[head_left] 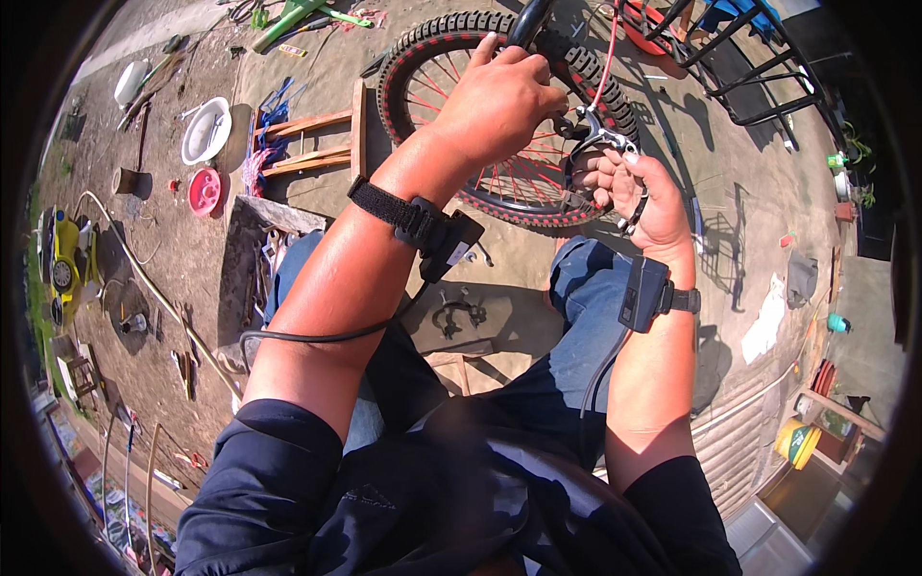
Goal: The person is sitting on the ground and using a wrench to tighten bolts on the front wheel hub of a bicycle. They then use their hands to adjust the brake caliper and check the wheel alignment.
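A bicycle wheel with a knobby black tyre, red stripes and red spokes stands ahead of me, its black fork rising past the top edge. My left hand lies over the fork and wheel, its index finger along the tyre and the others curled; what they grip is hidden. On the wheel's right side, my right hand closes around a silver and black brake caliper, thumb at its upper part. A red cable runs up from the caliper. Another, dark brake caliper lies on the ground between my legs.
A wooden stool lies on its side left of the wheel, near a tool-filled box. Farther left are a white basin, a pink bowl and a yellow toy car. A black metal rack stands at upper right.
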Available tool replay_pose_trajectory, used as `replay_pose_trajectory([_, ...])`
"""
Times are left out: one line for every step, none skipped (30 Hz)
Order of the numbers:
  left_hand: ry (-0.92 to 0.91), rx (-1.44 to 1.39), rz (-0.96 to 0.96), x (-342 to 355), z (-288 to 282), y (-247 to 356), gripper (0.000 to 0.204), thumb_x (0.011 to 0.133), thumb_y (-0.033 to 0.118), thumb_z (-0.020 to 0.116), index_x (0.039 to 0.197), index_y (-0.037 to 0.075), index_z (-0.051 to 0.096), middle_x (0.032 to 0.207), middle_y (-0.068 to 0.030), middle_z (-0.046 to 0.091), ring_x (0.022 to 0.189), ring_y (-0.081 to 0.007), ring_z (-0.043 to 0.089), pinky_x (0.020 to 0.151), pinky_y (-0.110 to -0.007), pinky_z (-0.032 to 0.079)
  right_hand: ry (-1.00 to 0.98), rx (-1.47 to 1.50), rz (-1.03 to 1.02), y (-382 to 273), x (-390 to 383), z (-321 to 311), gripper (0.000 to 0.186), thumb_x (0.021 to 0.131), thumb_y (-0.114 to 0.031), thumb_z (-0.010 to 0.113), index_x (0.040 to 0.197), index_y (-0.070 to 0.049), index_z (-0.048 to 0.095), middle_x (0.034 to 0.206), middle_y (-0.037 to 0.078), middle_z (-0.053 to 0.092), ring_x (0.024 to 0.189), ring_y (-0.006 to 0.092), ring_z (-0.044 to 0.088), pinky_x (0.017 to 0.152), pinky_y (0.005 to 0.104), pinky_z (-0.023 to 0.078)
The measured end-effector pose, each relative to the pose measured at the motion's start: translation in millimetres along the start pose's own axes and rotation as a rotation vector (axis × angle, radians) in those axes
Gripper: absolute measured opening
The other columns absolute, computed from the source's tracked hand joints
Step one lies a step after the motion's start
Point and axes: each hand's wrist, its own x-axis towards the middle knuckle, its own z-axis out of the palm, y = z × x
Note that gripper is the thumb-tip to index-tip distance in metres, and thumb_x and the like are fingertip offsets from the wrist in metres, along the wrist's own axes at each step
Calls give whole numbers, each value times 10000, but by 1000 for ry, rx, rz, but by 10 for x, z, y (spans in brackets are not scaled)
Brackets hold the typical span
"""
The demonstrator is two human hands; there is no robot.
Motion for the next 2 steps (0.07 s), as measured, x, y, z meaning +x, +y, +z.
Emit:
replay_pose_trajectory([-11, -9, 0, 13, 1, 2, 151, 845, 171, 676, 949, 239, 760, 955, -11, 609, 1063, -243, 583, 1116, -502, 334, 6, -7, -4, 20, 10, -48, 510, 949, -372, 537, 1242, 45, 568, 1150, 164, 665, 1006, 252, 652, 793, 337, 495])
replay_pose_trajectory([-21, -18, 0, 23, 0, 2, 150, 849, 171, 676, 952, 239, 761, 962, -11, 612, 1063, -242, 582, 1121, -497, 330, 11, -15, -8, 48, 25, -107, 515, 947, -373, 542, 1246, 46, 566, 1154, 163, 666, 1010, 256, 653, 799, 342, 496])
